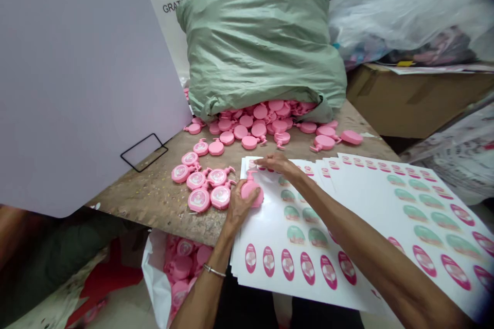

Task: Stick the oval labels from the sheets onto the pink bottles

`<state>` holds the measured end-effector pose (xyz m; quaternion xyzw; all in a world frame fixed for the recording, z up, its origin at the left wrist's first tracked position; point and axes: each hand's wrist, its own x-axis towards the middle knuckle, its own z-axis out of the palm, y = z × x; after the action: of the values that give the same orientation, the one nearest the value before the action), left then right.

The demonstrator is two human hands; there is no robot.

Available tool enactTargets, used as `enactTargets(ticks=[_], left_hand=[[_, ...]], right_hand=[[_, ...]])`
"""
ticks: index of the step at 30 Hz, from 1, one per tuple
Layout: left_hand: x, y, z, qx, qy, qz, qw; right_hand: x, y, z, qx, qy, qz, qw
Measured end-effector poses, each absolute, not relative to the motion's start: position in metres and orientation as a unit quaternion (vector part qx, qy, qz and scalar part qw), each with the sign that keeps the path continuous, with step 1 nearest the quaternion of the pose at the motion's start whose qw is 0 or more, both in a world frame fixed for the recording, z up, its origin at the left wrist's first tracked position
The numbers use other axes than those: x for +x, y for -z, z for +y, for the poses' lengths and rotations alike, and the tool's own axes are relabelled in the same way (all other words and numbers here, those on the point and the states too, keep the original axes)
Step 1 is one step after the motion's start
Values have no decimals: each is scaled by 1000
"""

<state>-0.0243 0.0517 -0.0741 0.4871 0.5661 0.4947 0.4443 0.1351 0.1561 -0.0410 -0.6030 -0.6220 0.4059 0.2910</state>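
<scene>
My left hand is closed around a round, flat pink plastic toy pump bottle, its small spout pointing up. The bottle is held over the left edge of a white sticker sheet. Across that sheet's top left corner reaches my right hand, fingers drawn together at a small oval sticker. Whether the sticker is lifted from the sheet I cannot tell. Left of my left hand lie several pink bottles with round picture labels on the worn wooden table.
A green sack spills plain pink bottles at the back. More sticker sheets lie on the right. A white bag below the table edge holds labelled bottles. A pale panel stands left; a cardboard box stands back right.
</scene>
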Motion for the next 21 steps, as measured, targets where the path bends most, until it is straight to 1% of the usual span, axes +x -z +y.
enactTargets(ticks=[3,6,8,10,14,21], left_hand=[[-23,71,49,487,-491,545,474],[-20,59,42,418,-496,490,583],[-18,47,35,344,-503,444,657],[-14,36,27,292,-506,424,692],[-6,23,17,252,-504,422,710],[-1,14,12,249,-511,416,710]], right_hand=[[143,21,151,-581,-414,-599,364],[154,2,124,-541,-407,-592,437],[159,-4,96,-500,-408,-610,460],[160,-5,68,-470,-404,-641,453],[156,1,28,-471,-350,-681,438],[158,1,16,-478,-304,-697,441]])
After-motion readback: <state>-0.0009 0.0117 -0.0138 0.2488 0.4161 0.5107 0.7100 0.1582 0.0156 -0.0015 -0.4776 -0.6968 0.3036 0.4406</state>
